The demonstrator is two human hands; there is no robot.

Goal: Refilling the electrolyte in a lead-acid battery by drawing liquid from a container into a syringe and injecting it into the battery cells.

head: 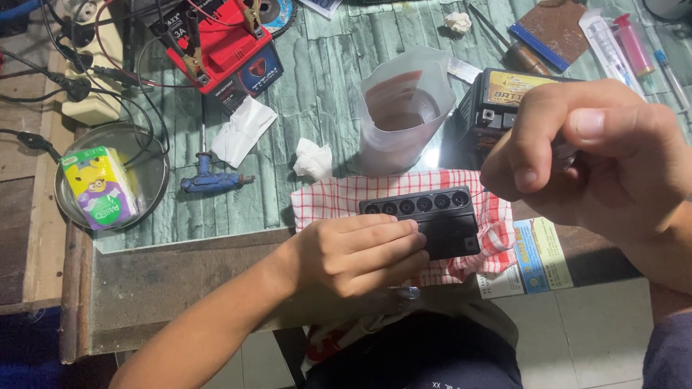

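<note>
Black battery [432, 216] gripped by left hand [353, 252], fingers wrapped round it; right hand [598, 155] raised, fingers curled shut.

A red charger box [229, 45] with clip leads sits at the back of the bench [317, 86]. A metal bowl [148, 162] holds a yellow tissue pack [101, 187]. Nearby lie a blue screwdriver [210, 180], crumpled tissues [314, 160], a plastic jug [404, 108] and syringes [623, 47].

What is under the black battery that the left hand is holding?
A red-checked cloth lies under the battery, over the table edge. The left hand and battery cover the cloth's middle.
</note>
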